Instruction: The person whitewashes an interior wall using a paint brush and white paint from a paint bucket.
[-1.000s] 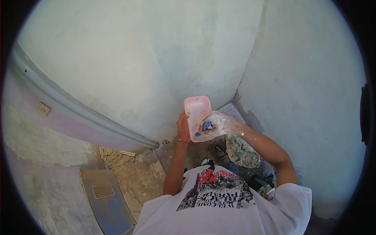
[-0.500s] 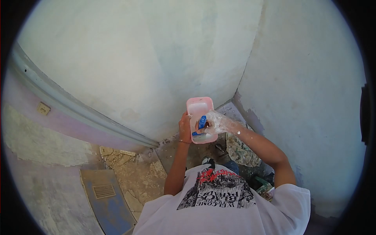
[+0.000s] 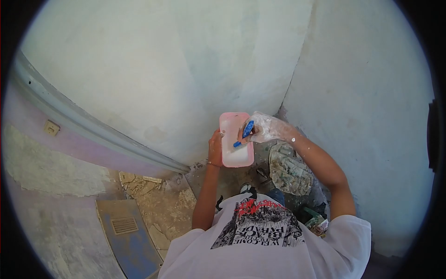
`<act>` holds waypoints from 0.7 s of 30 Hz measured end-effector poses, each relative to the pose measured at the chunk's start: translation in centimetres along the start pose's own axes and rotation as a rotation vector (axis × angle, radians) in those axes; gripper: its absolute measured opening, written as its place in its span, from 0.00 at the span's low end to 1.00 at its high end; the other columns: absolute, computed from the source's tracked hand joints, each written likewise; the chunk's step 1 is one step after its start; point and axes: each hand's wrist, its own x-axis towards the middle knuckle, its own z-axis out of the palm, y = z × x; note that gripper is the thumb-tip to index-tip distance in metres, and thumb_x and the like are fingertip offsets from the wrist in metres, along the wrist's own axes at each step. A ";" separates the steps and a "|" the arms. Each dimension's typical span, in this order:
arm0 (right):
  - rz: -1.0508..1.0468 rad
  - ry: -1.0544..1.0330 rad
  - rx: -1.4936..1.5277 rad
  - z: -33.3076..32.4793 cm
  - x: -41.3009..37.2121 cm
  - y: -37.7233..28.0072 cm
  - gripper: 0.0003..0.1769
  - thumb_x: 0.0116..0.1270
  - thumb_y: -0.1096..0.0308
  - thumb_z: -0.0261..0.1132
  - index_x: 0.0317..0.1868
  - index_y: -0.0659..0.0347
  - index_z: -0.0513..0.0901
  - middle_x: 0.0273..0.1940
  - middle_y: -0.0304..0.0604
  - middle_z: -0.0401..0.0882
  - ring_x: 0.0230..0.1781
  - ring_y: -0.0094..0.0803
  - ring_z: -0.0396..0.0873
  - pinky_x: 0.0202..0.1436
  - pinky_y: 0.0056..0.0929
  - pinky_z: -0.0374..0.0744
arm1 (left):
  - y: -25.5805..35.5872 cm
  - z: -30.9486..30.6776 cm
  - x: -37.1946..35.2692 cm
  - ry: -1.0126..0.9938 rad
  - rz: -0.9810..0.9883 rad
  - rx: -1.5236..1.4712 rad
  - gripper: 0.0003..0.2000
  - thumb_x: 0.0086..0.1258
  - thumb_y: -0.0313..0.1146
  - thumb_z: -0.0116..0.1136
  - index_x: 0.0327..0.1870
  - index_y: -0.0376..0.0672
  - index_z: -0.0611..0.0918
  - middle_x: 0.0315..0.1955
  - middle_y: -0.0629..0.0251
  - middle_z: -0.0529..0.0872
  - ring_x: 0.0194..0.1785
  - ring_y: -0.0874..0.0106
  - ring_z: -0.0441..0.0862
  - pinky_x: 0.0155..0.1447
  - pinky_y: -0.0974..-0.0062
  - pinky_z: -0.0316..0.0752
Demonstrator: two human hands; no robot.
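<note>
A pink tray (image 3: pixel 238 163) with white material inside is held out in front of the shirt. My left hand (image 3: pixel 215 148) grips its left edge, fingers wrapped round the rim. Over the tray's right side, my right hand (image 3: pixel 247 131), partly covered by clear plastic (image 3: pixel 270 128) spotted white, is closed on a blue-handled tool (image 3: pixel 248 128). The tool slants down to the left over the white material. Its working end is too small to make out.
Pale walls meet at a corner beyond the tray. A stained sheet (image 3: pixel 290 169) lies on the floor at right, near green debris (image 3: pixel 313 222). Rubble (image 3: pixel 172 204) and a blue-brown panel (image 3: pixel 127 237) with a vent are at lower left. A socket (image 3: pixel 52 128) is on the left wall.
The tray has shifted slightly up and left. My right hand has moved up and right within it, and the blue tool has turned to a new slant.
</note>
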 end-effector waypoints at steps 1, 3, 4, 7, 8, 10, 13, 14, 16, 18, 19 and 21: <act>0.004 -0.126 -0.057 -0.3 0.2 0.0 0.09 0.60 0.78 0.72 0.41 0.61 0.91 0.33 0.41 0.90 0.30 0.30 0.82 0.39 0.30 0.81 | 0.5 0.0 0.1 -0.032 -0.037 0.041 0.22 0.79 0.39 0.50 0.65 0.31 0.78 0.51 0.58 0.86 0.51 0.73 0.85 0.57 0.71 0.81; 0.008 -0.253 -0.114 -0.2 0.3 -0.5 0.09 0.58 0.78 0.71 0.40 0.61 0.91 0.33 0.40 0.90 0.31 0.31 0.82 0.41 0.30 0.82 | 1.2 -0.1 0.3 -0.063 -0.073 0.080 0.23 0.78 0.39 0.51 0.65 0.31 0.78 0.50 0.58 0.87 0.51 0.73 0.85 0.56 0.71 0.82; 0.028 -0.354 -0.189 0.5 0.5 -1.0 0.09 0.57 0.78 0.70 0.39 0.60 0.91 0.33 0.41 0.90 0.32 0.32 0.83 0.41 0.31 0.82 | 1.5 -0.3 0.6 -0.130 -0.103 0.137 0.23 0.78 0.40 0.51 0.65 0.32 0.77 0.51 0.58 0.86 0.52 0.71 0.85 0.57 0.70 0.82; 0.018 -0.496 -0.368 2.6 1.0 -2.8 0.10 0.57 0.78 0.67 0.39 0.59 0.91 0.34 0.42 0.90 0.33 0.35 0.85 0.43 0.32 0.82 | 1.5 -0.4 0.8 -0.222 -0.115 0.283 0.22 0.78 0.41 0.50 0.64 0.32 0.78 0.52 0.59 0.86 0.52 0.71 0.85 0.59 0.69 0.82; -0.011 -0.533 -0.470 3.3 0.8 -3.1 0.11 0.57 0.78 0.66 0.40 0.58 0.91 0.34 0.43 0.90 0.35 0.36 0.86 0.43 0.34 0.83 | 1.4 -0.3 0.8 -0.252 -0.098 0.373 0.22 0.78 0.41 0.50 0.63 0.31 0.78 0.52 0.59 0.86 0.52 0.72 0.85 0.59 0.70 0.81; -0.136 -0.502 -0.472 5.7 0.3 0.4 0.12 0.57 0.76 0.67 0.41 0.57 0.91 0.36 0.45 0.90 0.38 0.39 0.88 0.43 0.37 0.83 | 0.0 -1.0 0.9 -0.248 -0.079 0.390 0.22 0.78 0.41 0.50 0.63 0.31 0.79 0.51 0.59 0.86 0.52 0.72 0.84 0.59 0.70 0.81; -0.227 -0.366 -0.209 7.1 0.1 2.0 0.10 0.58 0.70 0.71 0.42 0.59 0.90 0.35 0.48 0.88 0.35 0.44 0.85 0.43 0.41 0.80 | 0.4 -1.8 0.7 -0.209 -0.080 0.406 0.23 0.78 0.41 0.50 0.63 0.31 0.79 0.51 0.58 0.86 0.52 0.72 0.85 0.57 0.69 0.81; -0.202 -0.354 -0.112 7.2 -0.1 2.4 0.10 0.59 0.72 0.71 0.43 0.60 0.90 0.36 0.48 0.89 0.36 0.43 0.85 0.44 0.40 0.81 | 0.5 -1.9 0.3 -0.173 -0.101 0.413 0.23 0.79 0.42 0.50 0.64 0.31 0.79 0.51 0.57 0.87 0.52 0.71 0.85 0.57 0.69 0.82; -0.182 -0.350 -0.015 7.3 -0.3 2.5 0.10 0.61 0.73 0.70 0.44 0.61 0.90 0.37 0.48 0.90 0.36 0.43 0.86 0.45 0.39 0.81 | 0.9 -2.1 -0.1 -0.148 -0.136 0.359 0.24 0.79 0.42 0.50 0.64 0.31 0.78 0.51 0.56 0.87 0.51 0.70 0.86 0.56 0.69 0.83; -0.211 -0.227 0.056 7.4 -0.9 2.4 0.11 0.63 0.74 0.72 0.46 0.60 0.90 0.40 0.46 0.91 0.39 0.42 0.87 0.48 0.37 0.83 | 1.2 -2.0 -0.3 -0.131 -0.170 0.309 0.24 0.79 0.43 0.51 0.65 0.31 0.78 0.51 0.56 0.87 0.50 0.70 0.86 0.55 0.69 0.83; -0.212 -0.227 0.055 7.6 -0.9 2.5 0.11 0.63 0.74 0.72 0.46 0.60 0.90 0.40 0.46 0.91 0.39 0.42 0.87 0.48 0.37 0.83 | 1.3 -1.8 -0.3 -0.120 -0.168 0.289 0.25 0.77 0.44 0.53 0.64 0.31 0.79 0.50 0.56 0.87 0.49 0.71 0.86 0.55 0.70 0.82; -0.264 -0.114 0.055 8.2 -1.1 3.0 0.11 0.64 0.73 0.74 0.47 0.61 0.90 0.42 0.46 0.91 0.42 0.40 0.89 0.50 0.35 0.84 | 1.1 -1.4 -0.3 -0.117 -0.169 0.269 0.26 0.76 0.44 0.56 0.64 0.31 0.80 0.48 0.57 0.88 0.49 0.72 0.85 0.55 0.70 0.82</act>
